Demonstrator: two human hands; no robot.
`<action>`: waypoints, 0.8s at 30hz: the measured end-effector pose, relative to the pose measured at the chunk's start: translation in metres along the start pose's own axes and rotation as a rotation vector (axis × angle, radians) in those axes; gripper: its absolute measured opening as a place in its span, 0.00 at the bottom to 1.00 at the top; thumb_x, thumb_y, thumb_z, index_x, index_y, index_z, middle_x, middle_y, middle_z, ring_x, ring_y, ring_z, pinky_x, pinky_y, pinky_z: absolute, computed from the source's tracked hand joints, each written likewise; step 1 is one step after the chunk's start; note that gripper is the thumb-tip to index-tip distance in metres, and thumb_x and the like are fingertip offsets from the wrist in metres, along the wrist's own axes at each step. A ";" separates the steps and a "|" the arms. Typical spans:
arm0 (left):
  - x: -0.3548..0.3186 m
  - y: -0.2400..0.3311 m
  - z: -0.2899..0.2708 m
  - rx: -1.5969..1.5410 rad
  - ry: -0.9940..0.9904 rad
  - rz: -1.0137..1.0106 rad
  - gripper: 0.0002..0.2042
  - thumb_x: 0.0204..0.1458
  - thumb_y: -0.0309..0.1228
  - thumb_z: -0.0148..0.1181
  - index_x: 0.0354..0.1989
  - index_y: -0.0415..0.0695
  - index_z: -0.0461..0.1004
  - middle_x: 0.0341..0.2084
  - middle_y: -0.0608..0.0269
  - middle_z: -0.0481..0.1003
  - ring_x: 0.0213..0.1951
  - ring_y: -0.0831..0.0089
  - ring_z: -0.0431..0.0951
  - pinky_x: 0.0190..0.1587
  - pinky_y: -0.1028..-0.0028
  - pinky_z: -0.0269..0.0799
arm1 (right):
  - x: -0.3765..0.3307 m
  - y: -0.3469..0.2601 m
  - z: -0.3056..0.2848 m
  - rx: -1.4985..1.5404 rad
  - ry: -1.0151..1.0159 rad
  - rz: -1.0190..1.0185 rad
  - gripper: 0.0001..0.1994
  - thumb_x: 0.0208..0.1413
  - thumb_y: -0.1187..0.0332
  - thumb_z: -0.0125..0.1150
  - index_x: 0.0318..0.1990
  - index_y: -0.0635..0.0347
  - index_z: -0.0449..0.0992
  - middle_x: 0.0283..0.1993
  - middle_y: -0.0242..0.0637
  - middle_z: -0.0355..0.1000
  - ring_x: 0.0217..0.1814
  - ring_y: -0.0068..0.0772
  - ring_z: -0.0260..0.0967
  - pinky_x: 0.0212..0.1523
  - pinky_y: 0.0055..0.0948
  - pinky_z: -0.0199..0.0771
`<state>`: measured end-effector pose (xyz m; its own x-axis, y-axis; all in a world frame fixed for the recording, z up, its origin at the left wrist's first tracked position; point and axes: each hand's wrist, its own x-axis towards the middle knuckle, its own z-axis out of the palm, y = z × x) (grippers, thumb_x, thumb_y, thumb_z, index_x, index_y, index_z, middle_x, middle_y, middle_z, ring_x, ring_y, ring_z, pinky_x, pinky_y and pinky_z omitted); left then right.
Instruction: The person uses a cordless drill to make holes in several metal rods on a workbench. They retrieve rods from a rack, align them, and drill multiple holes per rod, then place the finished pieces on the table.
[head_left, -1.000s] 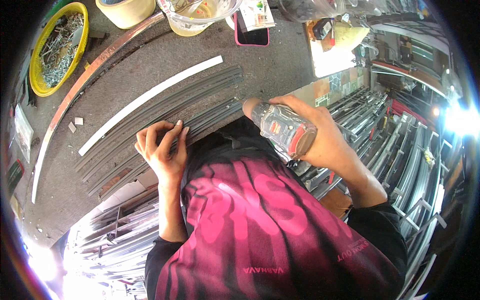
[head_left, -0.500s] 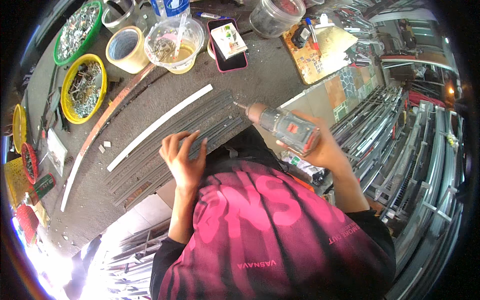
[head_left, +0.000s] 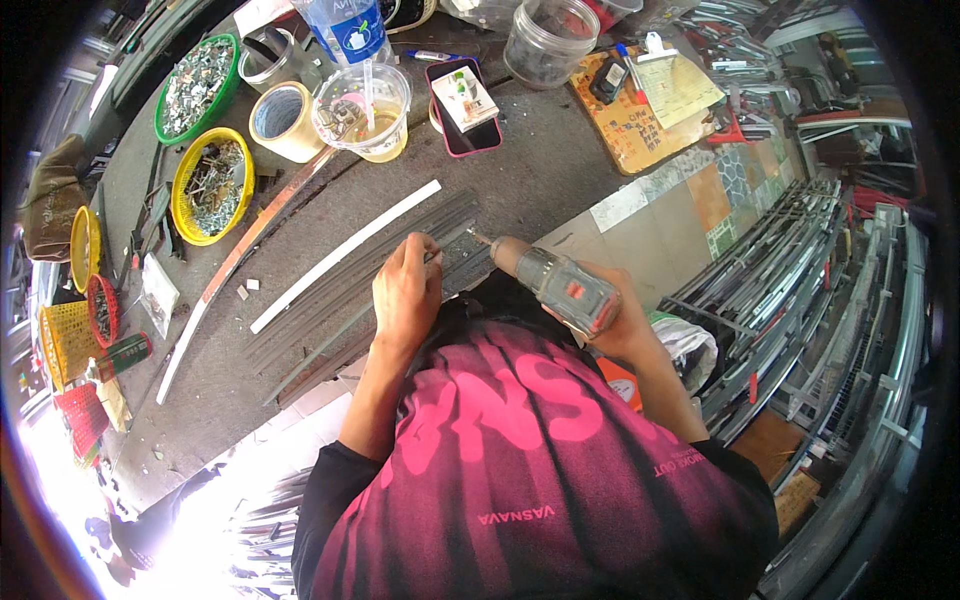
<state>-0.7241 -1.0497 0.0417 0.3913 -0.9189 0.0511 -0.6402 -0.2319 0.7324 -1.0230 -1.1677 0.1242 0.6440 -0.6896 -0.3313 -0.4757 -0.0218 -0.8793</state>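
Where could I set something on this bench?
Bare bench shows between the phone, orange board and jar; a narrower, nearly bare patch lies between the white strip and reddish bar. It's crowded around the tape roll, drink tub and yellow basket, and near the drill.

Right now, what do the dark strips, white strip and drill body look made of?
Dark strips: likely metal, dull gray; faint sheen along edges, plastic possible.
White strip: painted metal or plastic, can't tell; uniformly white.
Drill body: probably matte plastic; moulded-looking gray casing.
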 end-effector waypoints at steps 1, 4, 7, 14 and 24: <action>0.002 0.003 -0.006 0.005 0.019 0.016 0.08 0.65 0.24 0.70 0.49 0.44 0.78 0.40 0.50 0.85 0.42 0.42 0.88 0.43 0.49 0.81 | 0.000 -0.003 -0.002 -0.026 0.009 -0.042 0.19 0.54 0.71 0.89 0.49 0.64 0.85 0.45 0.39 0.86 0.47 0.35 0.87 0.49 0.35 0.85; 0.008 0.013 -0.029 -0.004 0.053 0.047 0.11 0.69 0.22 0.66 0.57 0.43 0.81 0.39 0.48 0.88 0.40 0.41 0.90 0.42 0.50 0.83 | -0.001 -0.006 -0.001 -0.057 0.076 -0.259 0.15 0.55 0.75 0.86 0.48 0.63 0.85 0.41 0.38 0.86 0.43 0.33 0.87 0.44 0.34 0.84; 0.011 0.023 -0.050 -0.033 0.081 0.084 0.22 0.70 0.18 0.61 0.70 0.45 0.83 0.37 0.49 0.89 0.41 0.44 0.91 0.46 0.54 0.85 | 0.000 -0.004 0.007 -0.068 0.188 -0.366 0.14 0.57 0.76 0.85 0.47 0.63 0.85 0.40 0.38 0.86 0.42 0.32 0.87 0.43 0.34 0.83; 0.000 0.040 -0.055 -0.236 0.041 -0.079 0.23 0.66 0.11 0.60 0.68 0.36 0.84 0.30 0.51 0.86 0.35 0.68 0.89 0.44 0.68 0.82 | 0.008 0.003 0.010 -0.015 0.159 -0.375 0.13 0.58 0.75 0.84 0.46 0.63 0.85 0.41 0.39 0.87 0.42 0.33 0.87 0.43 0.35 0.84; -0.008 0.041 -0.035 -0.281 0.028 -0.174 0.18 0.77 0.18 0.60 0.71 0.36 0.83 0.32 0.63 0.83 0.36 0.81 0.79 0.43 0.75 0.76 | 0.002 0.007 0.004 0.058 0.068 -0.305 0.14 0.54 0.74 0.82 0.45 0.62 0.84 0.42 0.39 0.85 0.42 0.34 0.85 0.44 0.36 0.83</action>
<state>-0.7299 -1.0405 0.0952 0.4988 -0.8634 -0.0755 -0.3561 -0.2835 0.8904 -1.0229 -1.1662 0.1163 0.7089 -0.7048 -0.0273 -0.2308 -0.1953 -0.9532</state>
